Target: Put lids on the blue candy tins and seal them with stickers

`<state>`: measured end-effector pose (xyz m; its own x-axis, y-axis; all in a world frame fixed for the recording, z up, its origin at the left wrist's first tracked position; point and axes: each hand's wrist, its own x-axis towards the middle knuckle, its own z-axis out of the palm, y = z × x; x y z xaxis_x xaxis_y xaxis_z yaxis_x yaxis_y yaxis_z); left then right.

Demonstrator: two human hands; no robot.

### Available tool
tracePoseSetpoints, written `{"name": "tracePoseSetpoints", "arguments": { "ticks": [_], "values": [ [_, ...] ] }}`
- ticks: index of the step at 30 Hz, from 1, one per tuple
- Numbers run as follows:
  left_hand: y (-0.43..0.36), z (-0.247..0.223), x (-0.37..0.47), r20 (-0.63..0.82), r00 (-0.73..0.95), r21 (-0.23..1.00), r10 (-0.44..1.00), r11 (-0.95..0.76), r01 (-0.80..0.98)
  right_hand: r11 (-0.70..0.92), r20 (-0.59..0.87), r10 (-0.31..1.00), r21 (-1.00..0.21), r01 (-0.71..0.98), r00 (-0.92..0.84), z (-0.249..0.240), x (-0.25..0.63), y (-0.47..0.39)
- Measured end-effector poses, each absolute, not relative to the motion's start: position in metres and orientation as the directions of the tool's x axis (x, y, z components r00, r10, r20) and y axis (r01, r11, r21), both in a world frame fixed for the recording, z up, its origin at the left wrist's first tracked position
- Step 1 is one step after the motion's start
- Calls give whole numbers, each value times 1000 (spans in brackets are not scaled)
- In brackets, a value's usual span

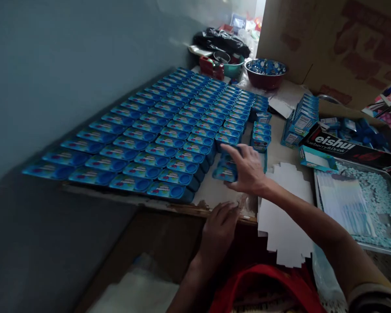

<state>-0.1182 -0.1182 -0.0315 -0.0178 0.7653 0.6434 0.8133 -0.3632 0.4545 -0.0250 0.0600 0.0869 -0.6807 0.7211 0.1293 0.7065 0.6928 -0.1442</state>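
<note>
Long rows of blue printed small boxes [156, 150] stand side by side on the table, their glossy tops facing up. My right hand [247, 169] is closed around a few blue boxes [226, 167] at the near right end of these rows; motion blurs them a little. Just beyond it stands a short row of similar boxes [261, 134]. My left hand [219, 230] rests at the table's front edge with loosely bent fingers and nothing visible in it. White die-cut card sheets [285, 208] lie right of my right hand, under the forearm.
On the right, a metal tray [378, 200] holds pale blue pieces and printed strips. Behind it are an open carton [355, 148] of blue packets and stacked teal boxes [304, 117]. A bowl [266, 74] and a red tape dispenser [211, 67] stand at the back. A wall [84, 56] borders the left.
</note>
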Motion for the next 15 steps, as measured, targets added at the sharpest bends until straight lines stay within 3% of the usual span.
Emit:
{"name": "tracePoseSetpoints", "arguments": {
  "ticks": [3,6,11,15],
  "values": [
    [-101,-32,-123,562,-242,631,791,-221,743,671,296,722,-78,737,-626,83,24,61],
    [-60,-40,-122,464,-349,756,814,-159,635,657,308,719,-9,753,-623,64,56,73],
    [38,-61,-119,467,-42,779,883,-389,492,688,212,709,1,726,-673,57,60,97],
    [88,-74,-122,432,122,809,893,-444,384,718,44,695,-78,692,-717,77,50,127]
  ]
}}
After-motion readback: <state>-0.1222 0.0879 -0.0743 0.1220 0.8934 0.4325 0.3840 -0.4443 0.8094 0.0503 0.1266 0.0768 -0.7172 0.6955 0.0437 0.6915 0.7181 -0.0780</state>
